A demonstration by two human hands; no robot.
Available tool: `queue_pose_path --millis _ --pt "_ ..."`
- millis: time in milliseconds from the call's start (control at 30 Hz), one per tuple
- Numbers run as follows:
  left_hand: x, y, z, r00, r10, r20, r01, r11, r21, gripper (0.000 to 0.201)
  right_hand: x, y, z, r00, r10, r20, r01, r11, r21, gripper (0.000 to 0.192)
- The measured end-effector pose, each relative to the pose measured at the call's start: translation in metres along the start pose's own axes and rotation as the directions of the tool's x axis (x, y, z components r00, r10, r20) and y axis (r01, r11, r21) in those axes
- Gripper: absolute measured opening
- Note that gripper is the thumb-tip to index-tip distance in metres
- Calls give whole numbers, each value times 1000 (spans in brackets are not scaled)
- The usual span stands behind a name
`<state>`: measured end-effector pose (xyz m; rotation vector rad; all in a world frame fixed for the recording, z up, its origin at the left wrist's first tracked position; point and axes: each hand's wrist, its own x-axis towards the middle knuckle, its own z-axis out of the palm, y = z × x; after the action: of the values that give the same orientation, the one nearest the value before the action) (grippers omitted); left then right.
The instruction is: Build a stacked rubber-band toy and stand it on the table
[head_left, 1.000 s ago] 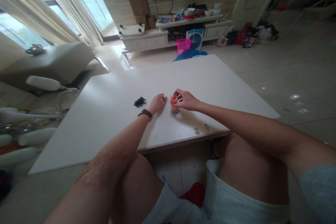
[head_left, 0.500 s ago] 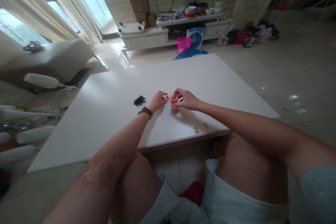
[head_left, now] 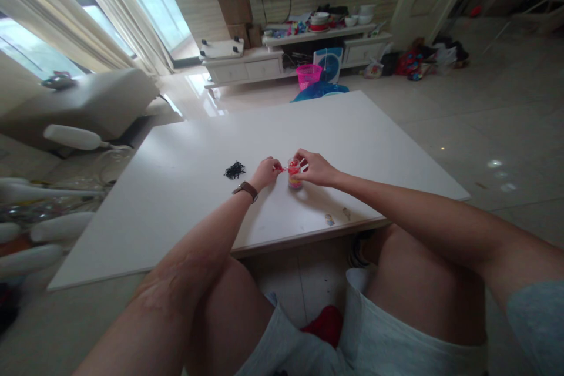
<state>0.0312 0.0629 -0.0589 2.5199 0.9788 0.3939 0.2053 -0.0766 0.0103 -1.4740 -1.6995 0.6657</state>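
A small clear jar (head_left: 294, 181) with red, yellow and pink contents stands upright on the white table (head_left: 194, 211). My right hand (head_left: 315, 168) is closed round its right side, thumb in front and fingers behind. Just left of the jar, my left hand (head_left: 267, 173) pinches small red bands (head_left: 282, 169), whose exact kind is too small to make out. Their tips reach toward the jar's rim. To the left lies a loose heap of thin black bands (head_left: 234, 170).
Two small flat stickers or charms (head_left: 329, 220) lie near the table's front edge. Beyond the table are a blue plastic object (head_left: 319, 91), a pink basket (head_left: 309, 75) and a low white cabinet (head_left: 247, 69). White-padded chairs (head_left: 73, 136) stand on the left.
My left hand has turned and lowered slightly, and its red bands look more gathered between the fingers. My right hand keeps its hold on the jar.
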Motion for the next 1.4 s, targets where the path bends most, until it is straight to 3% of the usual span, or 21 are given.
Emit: queue_pose_path --millis 333,567,733,1000,1100,1233,1400 --pt "-3 4 4 1000 -10 18 8 997 80 13 2 11 -3 995 51 -82 -68 972 -225 28" --pt "-6 15 -23 999 23 47 -23 1000 4 14 1 7 -8 997 77 15 -63 900 -432 36" --pt "-21 35 -41 995 100 31 -98 993 -59 12 1 7 -6 994 85 73 -41 880 -472 39" --pt "-31 52 -43 993 120 -18 -121 969 -216 11 0 0 1 992 37 120 18 901 -433 36" --pt "-30 49 -43 997 65 -44 -77 929 -363 9 0 0 2 993 47 104 0 912 -410 34" --pt "-33 47 -43 999 -38 7 34 777 -629 23 0 2 2 994 52 101 -8 920 -391 35" --pt "-37 53 -49 997 -68 40 75 671 -737 36 3 3 3 996 35 88 0 931 -364 35"
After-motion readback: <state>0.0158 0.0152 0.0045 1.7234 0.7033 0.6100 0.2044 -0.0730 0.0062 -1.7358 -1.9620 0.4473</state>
